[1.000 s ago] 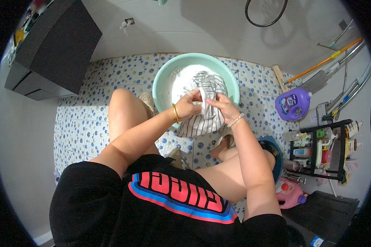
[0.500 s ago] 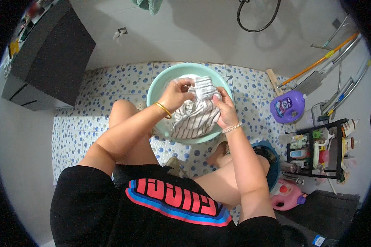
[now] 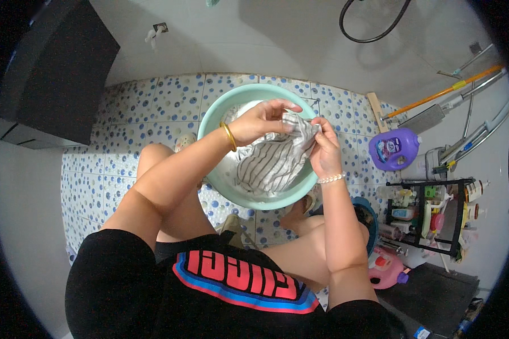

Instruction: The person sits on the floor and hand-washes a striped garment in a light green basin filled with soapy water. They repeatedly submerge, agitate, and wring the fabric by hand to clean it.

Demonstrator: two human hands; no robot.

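A white garment with dark stripes (image 3: pixel 271 164) is bunched in a round mint-green basin (image 3: pixel 207 121), its upper part lifted toward the far right rim. My left hand (image 3: pixel 263 121) reaches over the basin, with the cloth between its thumb and fingers. At the right rim my right hand (image 3: pixel 326 150) pinches a gathered edge of the same garment. Lower folds hang into the basin, where whitish suds or pale cloth show along the left side; which of these it is I cannot tell.
To the right stand a purple detergent jug (image 3: pixel 395 149), a black rack of bottles (image 3: pixel 421 217) and a pink jug (image 3: pixel 387 270). A blue tub (image 3: pixel 370 226) sits beside my right leg. Long-handled mops (image 3: pixel 444 93) lean at the wall. A dark cabinet (image 3: pixel 56 73) fills the far left.
Both hands have shifted right with the garment's upper part. My left hand has moved across the basin, closer to my right hand. The folded striped piece between them is now drawn out rightward.
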